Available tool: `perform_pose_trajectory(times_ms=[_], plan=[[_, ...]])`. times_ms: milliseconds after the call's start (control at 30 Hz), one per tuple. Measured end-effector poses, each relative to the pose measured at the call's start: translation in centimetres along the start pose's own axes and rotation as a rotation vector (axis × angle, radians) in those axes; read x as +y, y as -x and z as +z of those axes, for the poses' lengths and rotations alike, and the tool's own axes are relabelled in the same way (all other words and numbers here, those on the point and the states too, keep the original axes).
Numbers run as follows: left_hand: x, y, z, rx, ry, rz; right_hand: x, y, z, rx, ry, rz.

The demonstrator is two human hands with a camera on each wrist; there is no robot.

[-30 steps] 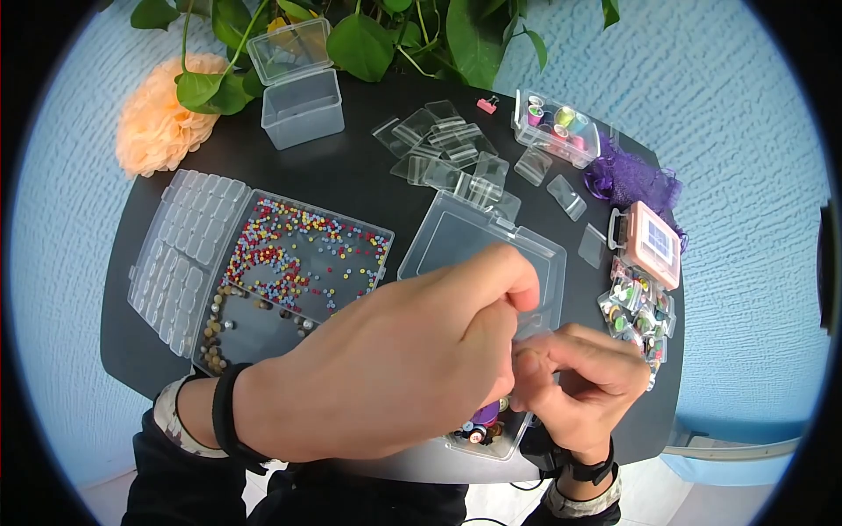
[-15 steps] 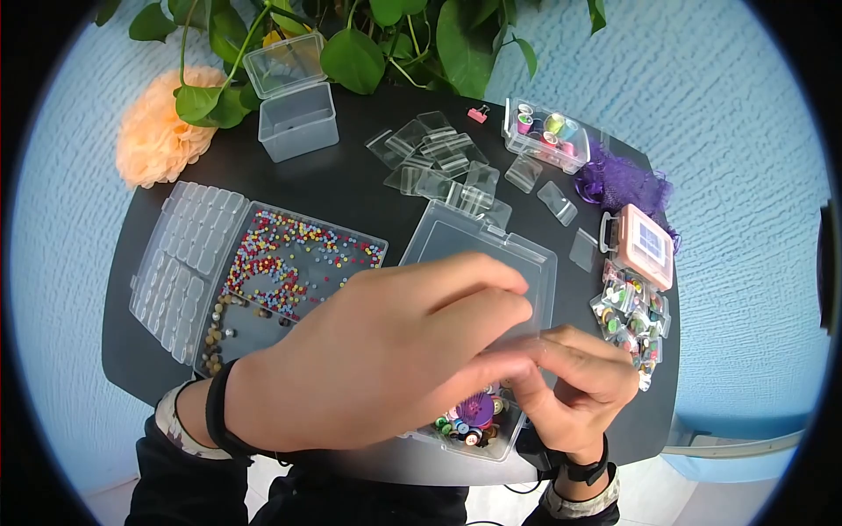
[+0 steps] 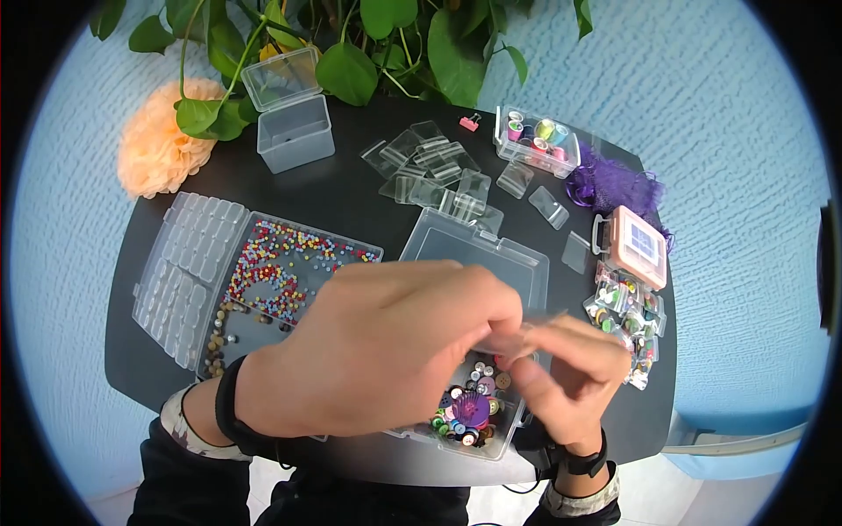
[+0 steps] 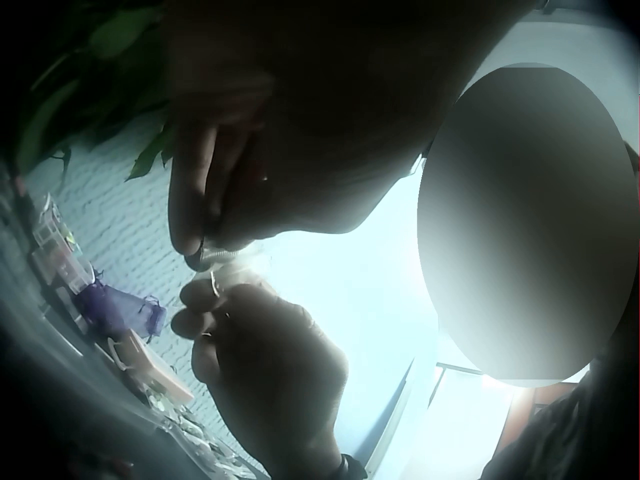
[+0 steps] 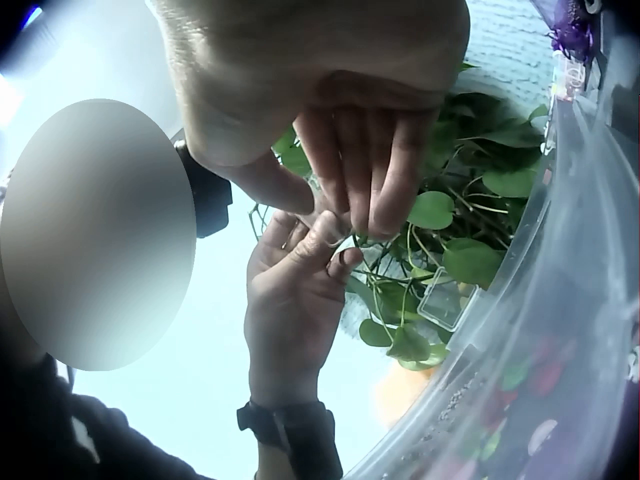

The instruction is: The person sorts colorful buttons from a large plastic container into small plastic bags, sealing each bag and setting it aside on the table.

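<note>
A small clear plastic bag [image 3: 502,342], partly blurred, is between the fingertips of my two hands, above the open button box. My left hand [image 3: 386,351] pinches it from the left, its back toward the head camera. From the right, my right hand [image 3: 574,373] pinches it between thumb and fingers. The left wrist view shows the translucent bag [image 4: 238,258] where the two sets of fingertips meet. Below the hands, mixed buttons [image 3: 471,410] lie in the clear box, whose lid [image 3: 465,237] stands folded back. What the bag contains is hidden by the fingers.
Loose clear zip bags [image 3: 425,162] lie at the back. On the right are filled bags [image 3: 627,324], a pink case [image 3: 638,245], purple mesh [image 3: 618,180] and a box of thread spools [image 3: 537,140]. A bead case [image 3: 180,263] lies left, an open clear box [image 3: 296,140] behind it.
The left hand's fingers have shifted and curled again at the bag, and the right hand stays beside them. More buttons show below the hands. The head view has tilted slightly.
</note>
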State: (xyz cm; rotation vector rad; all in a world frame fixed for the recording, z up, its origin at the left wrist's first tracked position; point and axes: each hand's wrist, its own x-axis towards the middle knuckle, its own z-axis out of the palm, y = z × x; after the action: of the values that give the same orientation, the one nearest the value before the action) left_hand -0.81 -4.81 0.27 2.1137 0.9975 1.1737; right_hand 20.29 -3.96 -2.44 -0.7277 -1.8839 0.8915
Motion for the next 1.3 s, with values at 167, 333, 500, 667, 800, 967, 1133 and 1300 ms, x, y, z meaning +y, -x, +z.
perform_pose_trajectory(times_ms=[167, 333, 500, 667, 800, 967, 1133, 1300], plan=[[-0.9, -0.2, 0.4, 0.11, 0.011, 0.152, 0.6, 0.4, -0.2, 0.177, -0.623, 0.367], [-1.7, -0.5, 0.8, 0.043, -0.03, 0.325, 1.3, 0.7, 0.1, 0.005, -0.863, 0.295], [-1.5, -0.1, 1.1, 0.065, -0.187, 0.31, 1.7, 0.6, 0.6, 0.054, -0.858, 0.317], [-1.6, 0.0, 1.7, 0.057, -0.233, 0.264, 2.4, 1.2, 0.6, 0.097, -0.672, 0.33], [-0.6, 0.4, 1.8, 0.118, -0.078, -0.004, 1.6, 0.6, 0.4, 0.2, -0.659, 0.371], [0.2, 0.6, 1.7, 0.041, 0.435, -0.392, 1.5, 0.8, 0.8, 0.108, -0.472, 0.293], [-0.9, 0.8, 2.3, 0.065, 0.477, -0.475, 1.3, 0.7, 1.5, 0.125, -0.323, 0.094], [-1.2, 0.8, 3.2, 0.157, 0.293, -0.323, 1.1, 0.8, 2.1, 0.173, -0.281, 0.077]])
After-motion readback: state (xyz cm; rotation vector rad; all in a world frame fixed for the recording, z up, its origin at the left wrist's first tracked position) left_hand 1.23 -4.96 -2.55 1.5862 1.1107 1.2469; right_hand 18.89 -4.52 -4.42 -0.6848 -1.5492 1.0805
